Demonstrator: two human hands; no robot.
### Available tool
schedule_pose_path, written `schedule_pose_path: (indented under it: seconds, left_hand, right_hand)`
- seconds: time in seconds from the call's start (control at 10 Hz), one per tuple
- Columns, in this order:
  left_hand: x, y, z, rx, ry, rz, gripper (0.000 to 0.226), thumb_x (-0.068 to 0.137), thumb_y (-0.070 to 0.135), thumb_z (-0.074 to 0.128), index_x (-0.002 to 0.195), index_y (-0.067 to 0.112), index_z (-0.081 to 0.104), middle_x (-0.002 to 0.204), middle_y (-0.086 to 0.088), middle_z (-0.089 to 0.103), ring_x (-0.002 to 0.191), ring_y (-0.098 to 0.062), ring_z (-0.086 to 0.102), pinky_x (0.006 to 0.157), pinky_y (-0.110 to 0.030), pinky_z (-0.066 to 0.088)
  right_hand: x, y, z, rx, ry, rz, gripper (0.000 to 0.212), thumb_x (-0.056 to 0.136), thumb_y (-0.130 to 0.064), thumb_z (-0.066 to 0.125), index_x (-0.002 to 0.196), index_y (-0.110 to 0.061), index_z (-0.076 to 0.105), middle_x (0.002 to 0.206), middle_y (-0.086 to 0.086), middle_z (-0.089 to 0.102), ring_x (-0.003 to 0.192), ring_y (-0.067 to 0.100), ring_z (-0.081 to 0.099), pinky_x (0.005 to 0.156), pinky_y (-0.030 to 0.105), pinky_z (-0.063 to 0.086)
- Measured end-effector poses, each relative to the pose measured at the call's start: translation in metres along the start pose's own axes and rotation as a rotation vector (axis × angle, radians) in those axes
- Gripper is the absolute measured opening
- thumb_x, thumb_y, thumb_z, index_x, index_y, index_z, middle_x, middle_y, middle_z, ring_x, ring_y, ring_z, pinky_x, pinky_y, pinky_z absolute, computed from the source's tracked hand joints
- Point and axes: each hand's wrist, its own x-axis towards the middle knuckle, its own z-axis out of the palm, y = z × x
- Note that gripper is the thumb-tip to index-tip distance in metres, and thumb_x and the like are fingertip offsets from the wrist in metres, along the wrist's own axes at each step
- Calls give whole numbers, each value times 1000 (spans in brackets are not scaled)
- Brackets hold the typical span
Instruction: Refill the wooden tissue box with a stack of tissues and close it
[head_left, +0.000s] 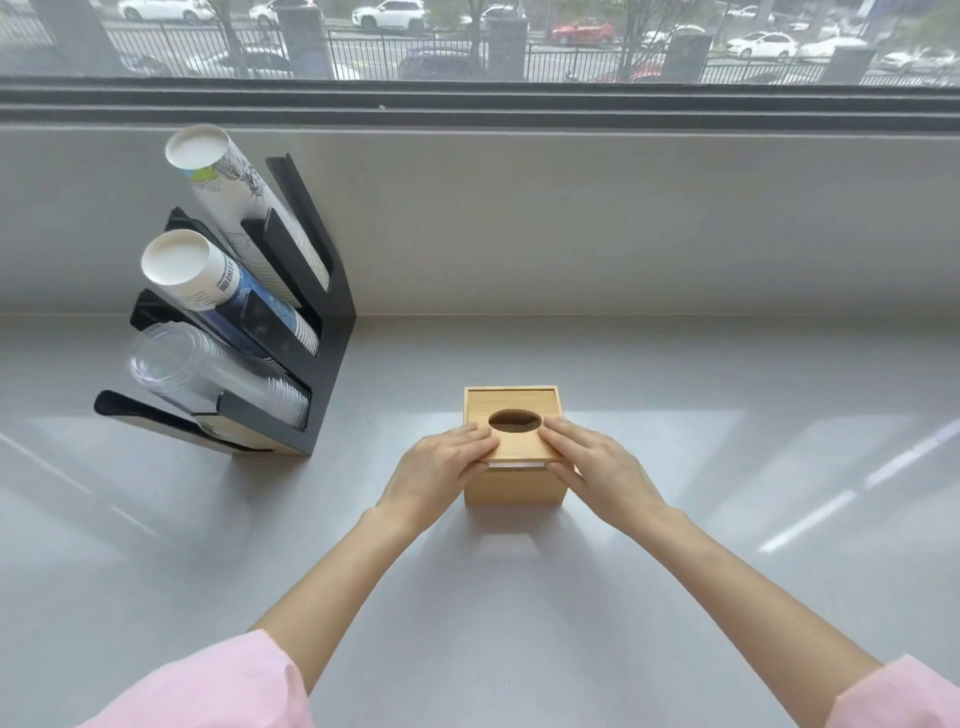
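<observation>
I see the wooden tissue box (511, 483) sitting on the grey desk (675, 597), a little right of centre and well in front of the window ledge. Its sliding lid (514, 410), with an oval opening, lies on top and juts out over the box's near edge, so it is not fully home. A thin white strip of tissues (514, 466) shows under that near edge. My left hand (441, 467) has its fingers (475, 436) flat on the lid's left side with the thumb under the edge, gripping it. My right hand (597, 467) mirrors it, fingers spread on the lid's right side and thumb below. Off to the left, well apart, a black cup holder (322, 364) holds paper and clear plastic cups.
</observation>
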Motion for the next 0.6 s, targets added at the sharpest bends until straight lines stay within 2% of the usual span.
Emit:
schedule_pose_path:
  seconds: [0.2,0.4,0.5,0.6]
  left_hand:
    - [-3,-1,7,17,-81,-17,35,97,23,42,130,20,53,143,7,46,137,-9,36,108,-24,32]
    - [0,3,-1,32,-110,2,31,95,21,46,122,13,59,134,2,57,129,-17,48,101,-26,37]
    - [3,6,-7,79,-134,2,35,95,26,44,127,15,54,135,3,55,124,-18,51,98,-26,36]
    - [14,12,-19,199,-131,-86,48,96,34,40,141,21,34,151,2,35,139,-15,30,113,-33,22]
  right_hand:
    - [-3,-3,4,12,-38,6,45,97,-24,44,141,-16,39,154,-3,31,142,11,28,114,25,25]
    - [-3,-7,0,-40,-88,36,46,98,-27,40,143,-20,34,156,-7,25,143,8,23,114,22,20]
    - [-1,-13,-6,-56,-108,44,49,98,-28,41,145,-20,31,157,-4,23,144,12,23,115,25,17]
    - [7,-22,-20,-120,-115,46,56,95,-33,44,146,-21,24,158,0,19,146,17,15,118,34,10]
